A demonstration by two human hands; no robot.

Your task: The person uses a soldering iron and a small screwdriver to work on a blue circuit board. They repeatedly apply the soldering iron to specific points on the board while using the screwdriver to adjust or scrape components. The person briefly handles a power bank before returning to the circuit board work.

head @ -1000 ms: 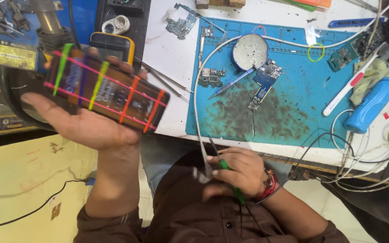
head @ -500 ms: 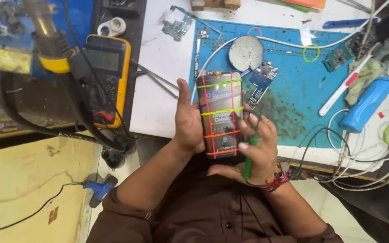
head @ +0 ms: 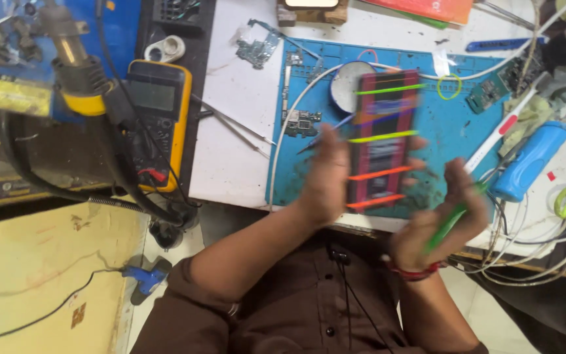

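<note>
Glossy phone [head: 384,141] w/ rubber bands – matt, scuffed blue mat [head: 450,141], plastic pen [head: 450,223].

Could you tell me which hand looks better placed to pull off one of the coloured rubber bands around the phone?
Probably the right hand: the left hand holds the banded phone upright, while the right sits beside its lower bands, though it holds a green tool.

Bare white bench [head: 244,131] left of mat; cables [head: 545,255] crowd right.

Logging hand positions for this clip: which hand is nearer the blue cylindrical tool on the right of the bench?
Right. The right hand, holding a green pen, is just left of the blue cylindrical tool. The left hand is farther left, beyond the banded phone.
</note>
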